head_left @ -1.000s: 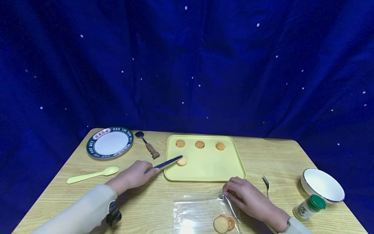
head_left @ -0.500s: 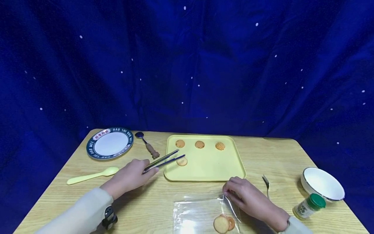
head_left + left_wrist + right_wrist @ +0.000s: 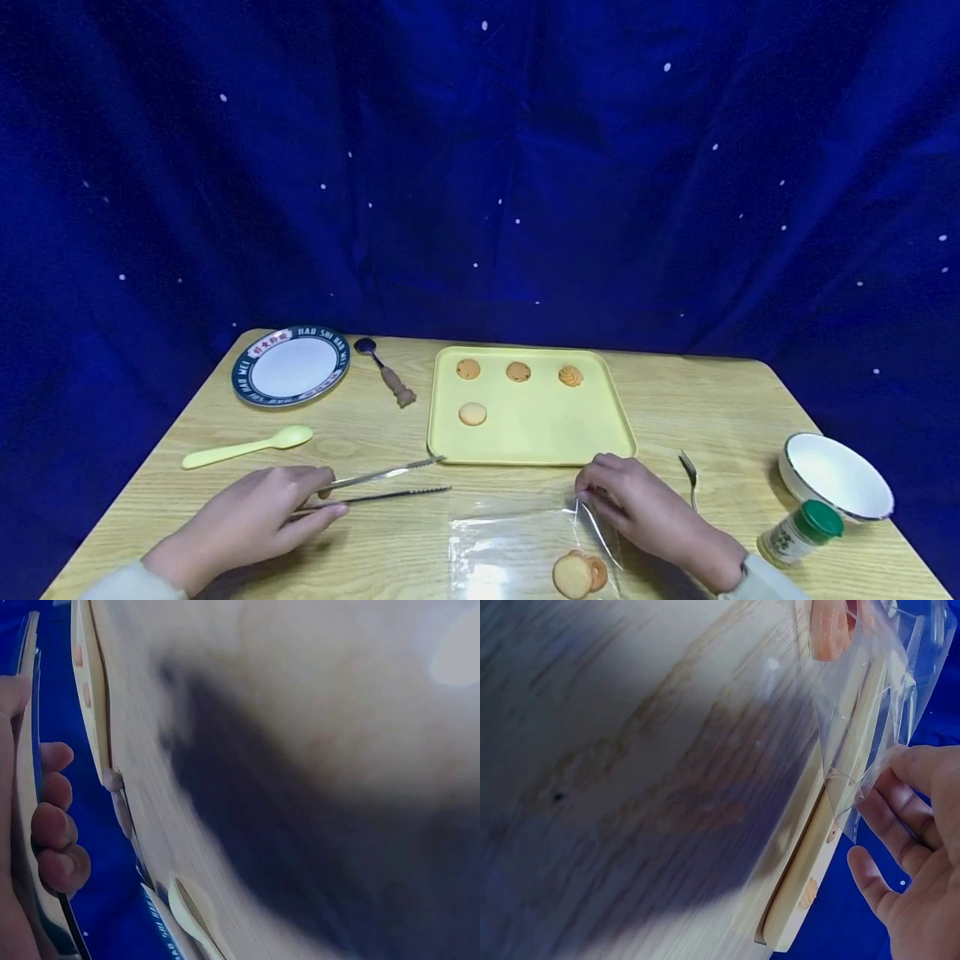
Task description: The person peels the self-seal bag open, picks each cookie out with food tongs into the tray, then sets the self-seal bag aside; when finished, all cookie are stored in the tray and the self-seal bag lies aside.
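Note:
My left hand (image 3: 251, 518) holds metal tongs (image 3: 382, 497) with their two arms spread and nothing between the tips. The tips point right, just in front of the yellow tray (image 3: 555, 433). On that tray lie a plain round cookie (image 3: 472, 414), two speckled cookies (image 3: 468, 369) and a swirled cookie (image 3: 570, 376). My right hand (image 3: 637, 508) pinches the upper right corner of a clear plastic bag (image 3: 502, 550). Inside the bag are a pale round cookie (image 3: 572, 576) and a browner one partly behind it. The left wrist view shows fingers (image 3: 56, 829) wrapped round the tongs.
At the left are a blue-rimmed plate (image 3: 258, 392), a dark spoon with a brown handle (image 3: 397, 386) and a light-yellow spoon (image 3: 247, 448). A fork (image 3: 689, 477), a white bowl (image 3: 836, 475) and a green-capped bottle (image 3: 799, 533) stand or lie to the right.
The tongs have spread apart and left the plain cookie, which stays on the tray. My left hand has drawn back toward me and left with them. My right hand keeps its place on the bag.

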`<state>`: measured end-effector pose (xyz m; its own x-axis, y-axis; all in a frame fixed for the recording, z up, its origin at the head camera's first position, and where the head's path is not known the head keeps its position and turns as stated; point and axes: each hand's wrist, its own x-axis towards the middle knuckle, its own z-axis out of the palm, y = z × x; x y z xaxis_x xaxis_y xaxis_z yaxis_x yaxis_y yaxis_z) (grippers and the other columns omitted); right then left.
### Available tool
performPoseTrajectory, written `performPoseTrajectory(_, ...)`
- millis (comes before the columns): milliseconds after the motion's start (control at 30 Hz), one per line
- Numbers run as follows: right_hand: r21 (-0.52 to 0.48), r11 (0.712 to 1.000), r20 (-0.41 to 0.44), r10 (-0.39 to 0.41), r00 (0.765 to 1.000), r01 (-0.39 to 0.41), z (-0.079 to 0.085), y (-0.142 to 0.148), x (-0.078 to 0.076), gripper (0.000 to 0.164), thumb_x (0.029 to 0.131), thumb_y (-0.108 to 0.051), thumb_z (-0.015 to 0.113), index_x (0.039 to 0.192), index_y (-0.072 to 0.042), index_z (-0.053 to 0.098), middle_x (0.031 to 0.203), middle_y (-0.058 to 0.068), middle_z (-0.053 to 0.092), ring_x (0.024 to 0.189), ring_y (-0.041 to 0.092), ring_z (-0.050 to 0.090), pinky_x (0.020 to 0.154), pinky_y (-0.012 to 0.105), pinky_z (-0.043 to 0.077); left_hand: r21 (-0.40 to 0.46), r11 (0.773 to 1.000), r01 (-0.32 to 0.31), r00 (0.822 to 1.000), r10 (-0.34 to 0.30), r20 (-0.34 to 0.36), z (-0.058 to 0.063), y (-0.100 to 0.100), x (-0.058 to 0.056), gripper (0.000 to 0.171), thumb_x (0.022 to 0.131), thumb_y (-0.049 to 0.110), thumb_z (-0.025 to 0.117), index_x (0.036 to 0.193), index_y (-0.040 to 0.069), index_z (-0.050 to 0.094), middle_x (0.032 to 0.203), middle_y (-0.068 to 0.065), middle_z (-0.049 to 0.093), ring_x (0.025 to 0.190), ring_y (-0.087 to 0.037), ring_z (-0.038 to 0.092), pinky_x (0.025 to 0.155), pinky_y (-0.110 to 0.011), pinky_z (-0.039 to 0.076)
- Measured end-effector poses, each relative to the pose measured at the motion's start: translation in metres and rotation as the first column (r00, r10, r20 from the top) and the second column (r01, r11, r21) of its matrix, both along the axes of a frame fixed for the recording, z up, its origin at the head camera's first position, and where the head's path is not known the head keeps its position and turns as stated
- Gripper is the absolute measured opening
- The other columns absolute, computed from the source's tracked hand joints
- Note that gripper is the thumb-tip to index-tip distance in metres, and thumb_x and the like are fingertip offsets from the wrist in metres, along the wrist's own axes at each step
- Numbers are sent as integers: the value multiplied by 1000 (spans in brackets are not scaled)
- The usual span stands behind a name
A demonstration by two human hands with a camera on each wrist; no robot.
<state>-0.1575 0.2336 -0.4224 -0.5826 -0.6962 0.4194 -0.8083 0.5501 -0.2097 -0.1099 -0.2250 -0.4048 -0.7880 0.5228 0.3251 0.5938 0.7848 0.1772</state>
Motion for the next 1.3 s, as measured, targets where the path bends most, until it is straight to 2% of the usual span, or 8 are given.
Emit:
performPoseTrajectory(133, -1, 1000, 1, 0, 1000, 0, -1, 2, 2, 21, 83, -6, 73, 89, -23, 63, 86, -18, 59, 79, -6, 53, 70, 11, 44, 24, 995, 94, 995, -94, 20, -4, 1, 18, 32, 92, 42, 63, 71, 33, 41, 64, 27, 28, 54, 12, 28, 48, -6, 22)
performPoseTrajectory(267, 1, 1000, 5, -6, 1000, 6, -1, 2, 3, 21, 83, -6, 73, 89, -23, 62, 86, -19, 58, 79, -7, 52, 70, 11, 44, 18, 987, 162, 982, -163, 100, -7, 10, 25, 30, 95, 42, 59, 71, 32, 44, 66, 26, 32, 54, 12, 30, 49, -6, 23)
performPoseTrajectory(433, 1, 1000, 11, -10, 1000, 10, -1, 2, 3, 21, 84, -6, 72, 88, -24, 62, 86, -19, 57, 79, -7, 51, 70, 12, 44, -21, 986, 168, 971, -162, 178, -10, 29, 27, 30, 96, 47, 55, 73, 28, 48, 64, 24, 34, 52, 10, 31, 48, -11, 27)
performPoseTrajectory(533, 2, 1000, 19, -12, 1000, 12, -1, 2, 3, 21, 84, -6, 72, 89, -24, 62, 86, -19, 58, 79, -7, 52, 70, 13, 45, -32, 984, 176, 967, -167, 194, -11, 42, 27, 32, 95, 50, 54, 74, 27, 49, 64, 23, 36, 52, 10, 32, 47, -12, 28)
performPoseTrajectory(767, 7, 1000, 38, -28, 999, 27, 0, 2, 3, 21, 84, -6, 71, 90, -23, 62, 87, -18, 57, 80, -6, 52, 70, 14, 47, -61, 972, 228, 957, -213, 197, -13, 72, 20, 37, 95, 53, 52, 74, 23, 50, 63, 20, 37, 50, 9, 31, 46, -12, 27)
performPoseTrajectory(1000, 6, 1000, 44, -29, 999, 28, 0, 0, 4, 19, 85, -6, 70, 90, -23, 62, 87, -18, 57, 80, -6, 52, 71, 13, 47, -76, 947, 312, 945, -301, 128, -16, 101, 13, 36, 96, 51, 51, 77, 21, 52, 62, 17, 43, 49, 8, 31, 45, -13, 27)
performPoseTrajectory(1300, -10, 1000, 33, -18, 999, 18, 0, -1, 4, 20, 85, -7, 71, 90, -24, 60, 86, -18, 56, 78, -6, 50, 69, 10, 43, -95, 924, 369, 927, -360, 104, -18, 120, 9, 38, 98, 53, 45, 79, 21, 52, 65, 19, 40, 50, 7, 31, 46, -12, 27)
